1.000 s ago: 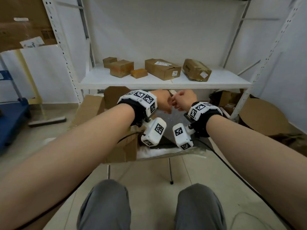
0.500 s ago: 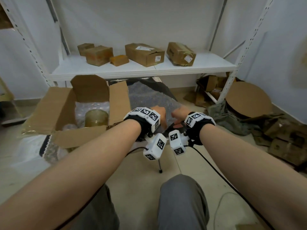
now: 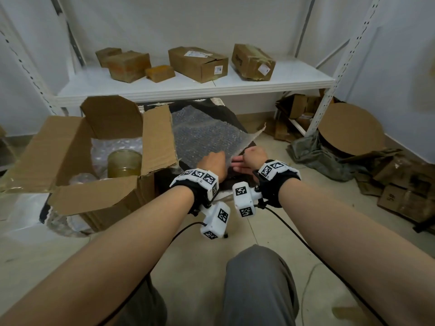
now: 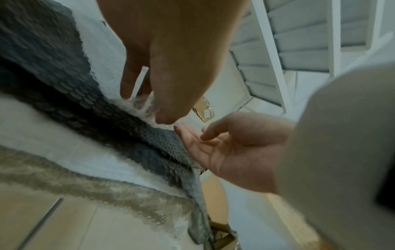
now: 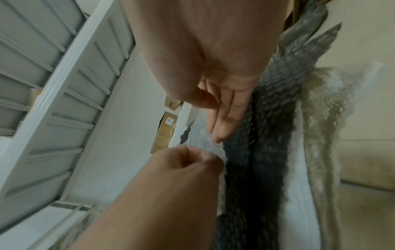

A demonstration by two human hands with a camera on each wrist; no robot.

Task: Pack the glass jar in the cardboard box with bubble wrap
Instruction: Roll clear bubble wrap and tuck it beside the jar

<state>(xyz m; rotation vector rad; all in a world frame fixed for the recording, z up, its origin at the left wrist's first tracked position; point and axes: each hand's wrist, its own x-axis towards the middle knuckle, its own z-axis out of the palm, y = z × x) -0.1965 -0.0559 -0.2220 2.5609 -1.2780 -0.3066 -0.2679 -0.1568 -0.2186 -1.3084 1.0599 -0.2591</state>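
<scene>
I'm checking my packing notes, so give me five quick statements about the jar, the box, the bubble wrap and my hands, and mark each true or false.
1. The jar stands inside the box. True.
2. The box flaps are taped shut. False: the flaps stand open.
3. The left hand pinches the edge of the bubble wrap. True.
4. The right hand grips the jar. False: its fingers lie straight against the bubble wrap, away from the jar.
5. The bubble wrap sheet lies to the right of the box. True.
</scene>
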